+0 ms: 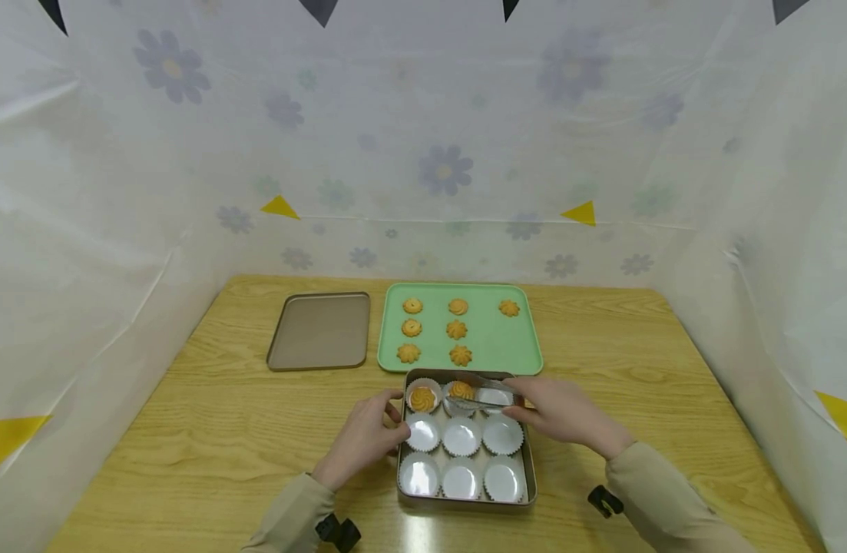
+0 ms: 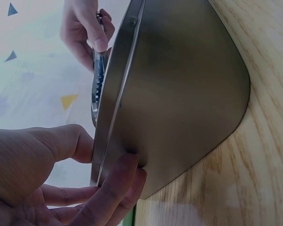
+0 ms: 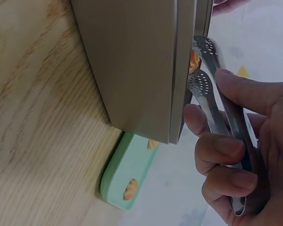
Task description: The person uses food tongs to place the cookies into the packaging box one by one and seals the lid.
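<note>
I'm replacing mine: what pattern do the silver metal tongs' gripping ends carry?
The tongs have ends dotted with small round holes, clearest in the right wrist view.

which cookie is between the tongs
The cookie in the box, far row, middle cup, flanked by the tongs in the right hand. The other boxed cookie sits in that row's left cup; the rest lie on the green tray.

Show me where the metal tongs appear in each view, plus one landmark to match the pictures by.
Head: tongs below and right of centre, over the far end of the deep tin, in the right hand.
Left wrist: tongs at upper left, partly hidden behind the tin's rim.
Right wrist: tongs right of centre, their tips at the rim.
Shared landmark: the deep tin.
</note>
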`<action>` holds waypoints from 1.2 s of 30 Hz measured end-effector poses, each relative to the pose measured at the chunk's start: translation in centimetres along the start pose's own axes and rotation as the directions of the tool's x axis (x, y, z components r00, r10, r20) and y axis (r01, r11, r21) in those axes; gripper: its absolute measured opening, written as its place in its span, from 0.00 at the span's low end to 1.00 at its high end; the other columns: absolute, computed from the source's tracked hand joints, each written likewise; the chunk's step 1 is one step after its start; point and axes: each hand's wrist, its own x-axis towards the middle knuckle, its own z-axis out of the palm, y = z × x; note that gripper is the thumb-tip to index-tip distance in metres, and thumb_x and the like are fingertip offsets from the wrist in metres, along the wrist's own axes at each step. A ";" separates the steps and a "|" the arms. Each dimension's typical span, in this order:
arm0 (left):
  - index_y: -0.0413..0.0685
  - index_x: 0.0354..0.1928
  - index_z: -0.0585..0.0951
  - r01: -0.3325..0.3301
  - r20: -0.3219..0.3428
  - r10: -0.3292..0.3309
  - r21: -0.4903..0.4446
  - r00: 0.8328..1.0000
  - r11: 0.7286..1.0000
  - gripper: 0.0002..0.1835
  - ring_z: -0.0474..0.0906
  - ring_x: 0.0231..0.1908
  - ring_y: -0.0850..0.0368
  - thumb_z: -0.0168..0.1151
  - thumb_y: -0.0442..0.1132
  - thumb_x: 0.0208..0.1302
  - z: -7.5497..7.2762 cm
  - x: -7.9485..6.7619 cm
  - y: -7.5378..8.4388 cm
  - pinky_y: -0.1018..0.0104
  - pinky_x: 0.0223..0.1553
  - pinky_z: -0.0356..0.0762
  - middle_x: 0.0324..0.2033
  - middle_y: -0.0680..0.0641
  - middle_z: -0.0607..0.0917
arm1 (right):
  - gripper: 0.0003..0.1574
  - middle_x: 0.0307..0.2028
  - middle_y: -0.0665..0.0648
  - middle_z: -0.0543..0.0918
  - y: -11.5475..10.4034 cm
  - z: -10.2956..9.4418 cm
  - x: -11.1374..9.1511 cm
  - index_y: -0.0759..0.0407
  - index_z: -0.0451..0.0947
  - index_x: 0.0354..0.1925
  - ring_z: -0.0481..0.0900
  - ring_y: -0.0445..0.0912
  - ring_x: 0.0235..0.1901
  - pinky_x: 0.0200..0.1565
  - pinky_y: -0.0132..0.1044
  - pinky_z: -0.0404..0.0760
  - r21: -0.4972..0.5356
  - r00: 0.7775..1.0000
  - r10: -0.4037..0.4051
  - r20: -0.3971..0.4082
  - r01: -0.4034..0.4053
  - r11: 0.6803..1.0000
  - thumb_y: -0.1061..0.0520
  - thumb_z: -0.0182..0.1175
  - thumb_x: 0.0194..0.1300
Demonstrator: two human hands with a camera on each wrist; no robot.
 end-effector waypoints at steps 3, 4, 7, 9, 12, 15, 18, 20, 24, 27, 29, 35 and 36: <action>0.32 0.64 0.73 0.000 0.001 0.000 -0.004 1.000 1.000 0.32 0.81 0.23 0.62 0.63 0.33 0.55 0.0 0.0 0.0 0.71 0.23 0.78 0.35 0.43 0.85 | 0.08 0.27 0.42 0.78 -0.1 0.1 0.3 0.46 0.73 0.35 0.66 0.32 0.20 0.21 0.28 0.66 -0.020 1.000 0.011 0.006 -0.011 1.000 0.48 0.61 0.70; 0.32 0.64 0.73 -0.001 0.001 0.001 -0.004 1.000 1.000 0.32 0.81 0.23 0.62 0.63 0.33 0.55 0.0 0.0 0.0 0.71 0.23 0.78 0.35 0.43 0.85 | 0.08 0.27 0.42 0.78 -0.1 0.1 0.4 0.47 0.73 0.35 0.66 0.33 0.20 0.21 0.28 0.66 -0.029 1.000 0.014 0.007 -0.014 0.999 0.48 0.61 0.70; 0.32 0.64 0.73 -0.004 -0.002 0.004 0.003 1.000 1.000 0.32 0.80 0.23 0.62 0.63 0.33 0.55 0.0 -0.1 0.1 0.71 0.23 0.77 0.35 0.43 0.85 | 0.07 0.27 0.43 0.78 -0.1 0.2 0.6 0.48 0.75 0.36 0.66 0.33 0.20 0.21 0.28 0.67 -0.050 1.000 0.020 0.012 -0.019 0.999 0.49 0.62 0.69; 0.32 0.64 0.73 -0.005 -0.003 0.005 0.007 1.000 1.000 0.32 0.79 0.23 0.62 0.63 0.33 0.55 0.0 -0.1 0.1 0.71 0.23 0.76 0.35 0.43 0.85 | 0.07 0.27 0.43 0.78 -0.2 0.2 0.7 0.49 0.76 0.37 0.67 0.33 0.20 0.21 0.29 0.67 -0.062 1.000 0.021 0.017 -0.020 0.998 0.49 0.62 0.69; 0.32 0.64 0.73 -0.006 -0.005 0.006 0.013 1.000 1.000 0.32 0.78 0.23 0.62 0.63 0.34 0.55 0.0 -0.1 0.0 0.71 0.22 0.75 0.34 0.44 0.85 | 0.07 0.26 0.43 0.78 -0.3 0.1 0.8 0.49 0.75 0.36 0.67 0.33 0.20 0.21 0.29 0.67 -0.074 0.999 0.025 0.023 -0.023 0.997 0.49 0.63 0.69; 0.32 0.64 0.73 -0.004 -0.006 0.004 0.016 1.000 1.000 0.32 0.78 0.22 0.62 0.64 0.34 0.54 0.0 0.0 0.0 0.71 0.22 0.75 0.34 0.44 0.84 | 0.09 0.24 0.43 0.76 -0.6 -0.1 0.9 0.47 0.73 0.34 0.66 0.34 0.20 0.20 0.29 0.65 -0.086 0.999 0.025 0.026 -0.022 0.996 0.49 0.63 0.68; 0.32 0.64 0.73 -0.004 -0.005 0.004 0.018 1.000 1.000 0.32 0.78 0.22 0.62 0.64 0.33 0.54 0.0 0.0 0.0 0.71 0.22 0.75 0.34 0.44 0.84 | 0.10 0.24 0.42 0.75 -0.7 -0.2 1.0 0.47 0.72 0.33 0.66 0.34 0.19 0.20 0.29 0.64 -0.096 0.999 0.024 0.028 -0.021 0.995 0.49 0.63 0.68; 0.32 0.64 0.73 -0.003 -0.003 0.003 0.015 1.000 1.000 0.32 0.78 0.22 0.62 0.64 0.33 0.54 0.0 0.0 0.0 0.71 0.22 0.75 0.34 0.44 0.84 | 0.10 0.24 0.42 0.74 -0.8 -0.2 1.0 0.47 0.72 0.33 0.65 0.34 0.19 0.19 0.29 0.64 -0.105 0.999 0.024 0.026 -0.021 0.994 0.49 0.63 0.69; 0.32 0.65 0.73 -0.001 -0.001 0.001 0.009 1.000 1.000 0.32 0.79 0.22 0.62 0.64 0.34 0.55 0.0 0.0 0.0 0.71 0.23 0.76 0.34 0.44 0.84 | 0.10 0.24 0.43 0.74 -0.7 -0.1 1.1 0.49 0.73 0.34 0.64 0.35 0.18 0.19 0.29 0.63 -0.128 1.000 0.018 0.019 -0.015 0.992 0.49 0.63 0.68; 0.32 0.65 0.73 -0.001 -0.001 0.001 0.010 1.000 1.000 0.32 0.78 0.23 0.62 0.64 0.34 0.55 -0.1 0.0 0.0 0.71 0.23 0.76 0.34 0.44 0.84 | 0.09 0.25 0.43 0.75 -0.7 -0.1 1.1 0.50 0.73 0.34 0.63 0.35 0.18 0.19 0.29 0.62 -0.143 1.000 0.006 0.015 -0.004 0.990 0.49 0.63 0.68; 0.32 0.65 0.73 0.000 -0.002 0.000 0.012 1.000 1.000 0.32 0.78 0.22 0.62 0.64 0.34 0.55 -0.1 0.0 0.0 0.71 0.22 0.75 0.34 0.44 0.84 | 0.09 0.25 0.44 0.75 -0.9 -0.1 1.1 0.50 0.73 0.34 0.62 0.35 0.18 0.19 0.29 0.61 -0.150 1.000 0.001 0.015 0.001 0.989 0.50 0.63 0.68; 0.33 0.65 0.73 0.001 -0.002 -0.001 0.011 1.000 1.000 0.33 0.78 0.22 0.62 0.64 0.34 0.55 0.0 0.0 0.0 0.70 0.22 0.76 0.34 0.44 0.84 | 0.09 0.26 0.45 0.77 -1.0 -0.1 1.1 0.50 0.75 0.35 0.63 0.36 0.19 0.19 0.29 0.61 -0.171 1.000 -0.002 0.005 0.003 0.985 0.50 0.64 0.68; 0.33 0.65 0.73 0.001 -0.002 -0.001 0.009 1.000 1.000 0.33 0.78 0.22 0.62 0.64 0.34 0.55 0.0 0.0 0.0 0.70 0.23 0.76 0.35 0.44 0.84 | 0.08 0.27 0.45 0.77 -1.0 -0.1 1.2 0.51 0.76 0.36 0.63 0.36 0.19 0.19 0.29 0.62 -0.174 1.000 -0.004 0.004 0.005 0.985 0.50 0.64 0.68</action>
